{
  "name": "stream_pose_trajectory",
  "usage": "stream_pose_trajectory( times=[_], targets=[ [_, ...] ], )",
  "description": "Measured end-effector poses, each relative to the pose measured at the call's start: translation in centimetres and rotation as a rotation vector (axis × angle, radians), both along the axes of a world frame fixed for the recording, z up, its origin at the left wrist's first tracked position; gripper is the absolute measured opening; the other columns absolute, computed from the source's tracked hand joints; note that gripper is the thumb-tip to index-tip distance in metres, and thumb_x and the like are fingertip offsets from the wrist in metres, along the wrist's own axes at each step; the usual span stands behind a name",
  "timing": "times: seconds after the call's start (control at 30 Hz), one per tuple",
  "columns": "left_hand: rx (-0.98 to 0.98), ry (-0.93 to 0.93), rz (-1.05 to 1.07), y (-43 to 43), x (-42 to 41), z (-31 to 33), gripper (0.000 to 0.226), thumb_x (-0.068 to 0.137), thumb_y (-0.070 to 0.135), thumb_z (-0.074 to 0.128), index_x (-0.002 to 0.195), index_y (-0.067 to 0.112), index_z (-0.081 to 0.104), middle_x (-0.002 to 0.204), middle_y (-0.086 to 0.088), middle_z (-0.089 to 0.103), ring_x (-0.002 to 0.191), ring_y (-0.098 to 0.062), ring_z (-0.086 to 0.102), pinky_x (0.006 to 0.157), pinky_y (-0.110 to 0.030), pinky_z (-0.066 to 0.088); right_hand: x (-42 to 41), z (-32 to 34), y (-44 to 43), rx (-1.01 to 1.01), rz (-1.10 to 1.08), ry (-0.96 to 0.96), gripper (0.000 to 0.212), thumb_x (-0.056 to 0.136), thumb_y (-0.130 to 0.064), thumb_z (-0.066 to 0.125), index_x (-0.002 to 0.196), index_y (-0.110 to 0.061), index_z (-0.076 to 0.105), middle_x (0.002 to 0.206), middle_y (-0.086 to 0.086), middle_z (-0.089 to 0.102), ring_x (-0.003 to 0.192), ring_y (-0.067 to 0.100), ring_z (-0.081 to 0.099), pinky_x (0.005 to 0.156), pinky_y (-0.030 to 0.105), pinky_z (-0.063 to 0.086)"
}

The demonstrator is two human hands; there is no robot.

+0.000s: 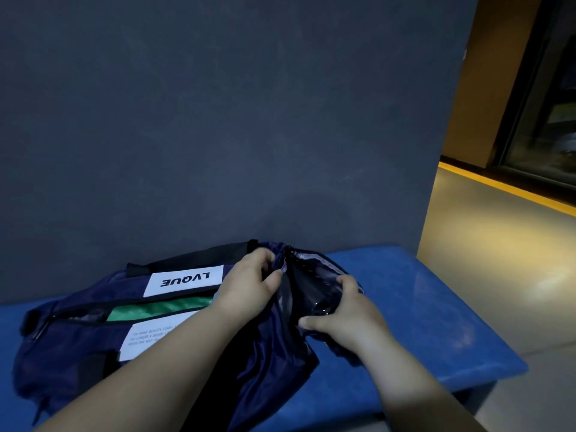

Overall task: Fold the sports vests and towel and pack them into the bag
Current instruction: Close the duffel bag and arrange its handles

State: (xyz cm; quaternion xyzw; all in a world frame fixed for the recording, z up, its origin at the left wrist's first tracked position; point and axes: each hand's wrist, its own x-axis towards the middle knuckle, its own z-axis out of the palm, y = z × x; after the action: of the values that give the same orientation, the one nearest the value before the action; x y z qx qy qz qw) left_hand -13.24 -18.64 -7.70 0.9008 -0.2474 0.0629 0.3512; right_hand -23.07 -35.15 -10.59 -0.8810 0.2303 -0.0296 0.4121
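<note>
Both hands hold the right end of the bag [62, 347], one to each side of an open end pocket. The left hand [249, 280] has its fingers curled over the far edge of that opening, thumb pressed against the cloth; the right hand [341, 318] clutches the near edge, fingers wrapped over a dark, shiny lining and thumb pointing left along the fabric. Between the two hands the pocket gapes, dark inside, and what it holds cannot be made out. The bag is navy and lies on its side, stretching leftward from the hands. Its long zip stands partly open, and green cloth [162, 308] shows inside, just left of the left wrist. A white label [184, 279] reading LVQUE sits above the zip, with a black strap [193, 259] beyond it. The bag rests on a blue bench [405, 307] against a dark grey wall [218, 120]. To the right lies a pale floor [498, 244] crossed by a yellow line [505, 188].
</note>
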Motion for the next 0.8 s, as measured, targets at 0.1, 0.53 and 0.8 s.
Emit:
stream_pose_trajectory(
  times=[0.1,0.53,0.8],
  targets=[
    [0.155,-0.294,-0.003,0.5,0.0,-0.5,0.032,0.086,0.024,0.065,0.116,0.03,0.054,0.113,0.011,0.049,0.108,-0.013,0.04,0.092,-0.036,0.035,1.3,-1.4,0.4,0.098,0.049,-0.034,0.105,0.063,-0.054,0.082,0.144,-0.031,0.02,0.141,0.0,0.043,0.125,0.022,0.047,0.099,0.035,0.045],
    [0.649,-0.147,-0.562,2.9,-1.3,0.5,0.037,0.076,0.062,0.068,0.11,0.047,0.066,0.127,0.027,0.039,0.122,-0.002,0.019,0.101,-0.026,0.007,-1.9,0.7,-5.3,-0.088,0.404,0.253,0.081,0.064,-0.02,0.09,0.127,-0.032,0.04,0.108,-0.002,0.061,0.09,0.01,0.06,0.073,0.017,0.047],
    [0.551,-0.15,-0.56,2.9,-2.2,-1.0,0.022,0.082,0.041,0.073,0.103,0.04,0.072,0.106,0.036,0.042,0.122,-0.011,0.022,0.104,-0.024,0.012,-1.9,-0.9,-4.4,-0.081,0.332,0.053,0.06,0.048,-0.031,0.096,0.089,-0.03,0.053,0.083,-0.003,0.065,0.079,0.015,0.067,0.078,0.037,0.056]
  ],
)
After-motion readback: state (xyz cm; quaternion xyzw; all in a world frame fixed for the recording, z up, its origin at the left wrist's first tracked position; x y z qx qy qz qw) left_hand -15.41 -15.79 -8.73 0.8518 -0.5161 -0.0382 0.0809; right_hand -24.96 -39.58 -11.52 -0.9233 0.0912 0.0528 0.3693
